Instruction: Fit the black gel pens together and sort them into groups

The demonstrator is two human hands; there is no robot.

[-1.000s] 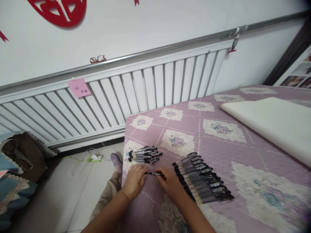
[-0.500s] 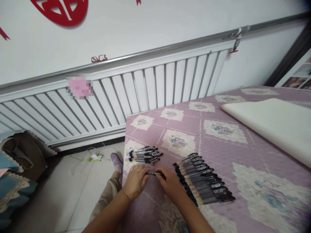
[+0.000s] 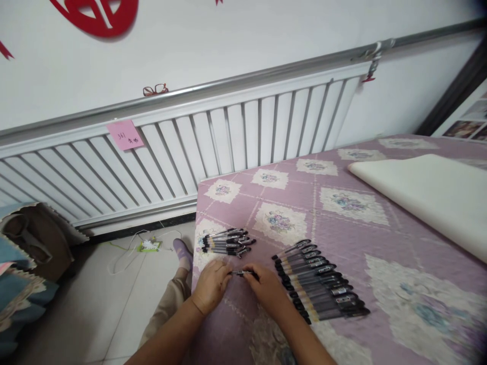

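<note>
My left hand (image 3: 211,285) and my right hand (image 3: 267,288) rest on the purple quilted bed cover (image 3: 342,228) and together pinch one black pen (image 3: 242,273) held level between them, fingers closed on its two ends. Just beyond the hands lies a small bundle of black pens (image 3: 227,242). To the right of my right hand, a long row of several black pens (image 3: 319,286) lies side by side, slanting toward the near edge.
A white folded pad (image 3: 426,192) lies at the bed's far right. A white slatted radiator cover (image 3: 182,152) with a pink note (image 3: 125,135) runs along the wall, red glasses (image 3: 154,90) on its rail. A charger and cables (image 3: 148,246) lie on the floor.
Both hands keep their pinch on the pen in the same spot. Only the camera has shifted slightly.
</note>
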